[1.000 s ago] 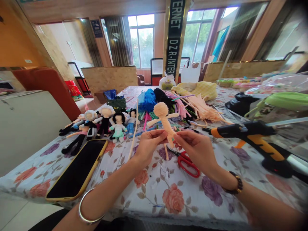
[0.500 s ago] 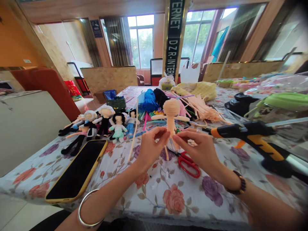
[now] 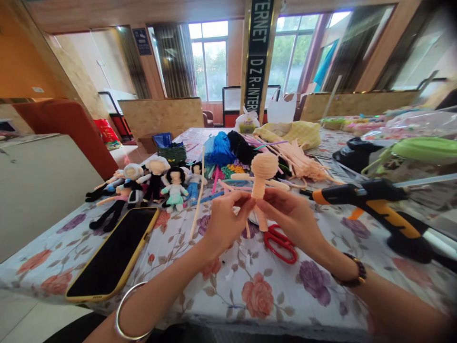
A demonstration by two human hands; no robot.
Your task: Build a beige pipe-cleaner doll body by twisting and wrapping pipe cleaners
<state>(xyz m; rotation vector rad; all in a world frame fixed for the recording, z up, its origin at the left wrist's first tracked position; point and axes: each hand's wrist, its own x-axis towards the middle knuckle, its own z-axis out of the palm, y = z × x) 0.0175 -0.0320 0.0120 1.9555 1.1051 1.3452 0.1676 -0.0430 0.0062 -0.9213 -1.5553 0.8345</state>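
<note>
Between my two hands stands a peach doll body (image 3: 264,167) of coiled pipe cleaner, with a round head, arms stretched sideways and a leg hanging down. My left hand (image 3: 230,216) pinches its lower torso from the left. From the right, the thumb and fingers of my right hand (image 3: 289,212) close on the same part. Red-handled scissors (image 3: 280,244) lie on the table just below my right hand, their blades partly hidden behind the doll. A pale pipe cleaner (image 3: 198,200) lies left of my left hand.
Several finished dolls (image 3: 155,178) sit at the left behind a phone (image 3: 112,259) in a yellow case. Bundles of pipe cleaners (image 3: 223,150) lie at the back. A black and orange glue gun (image 3: 378,202) is at the right, near a green-lidded container (image 3: 414,150). A flowered cloth (image 3: 171,286) covers the table.
The doll body has tilted and shifted slightly right and lower, its head now leaning right. Both hands keep their pinch on its lower torso.
</note>
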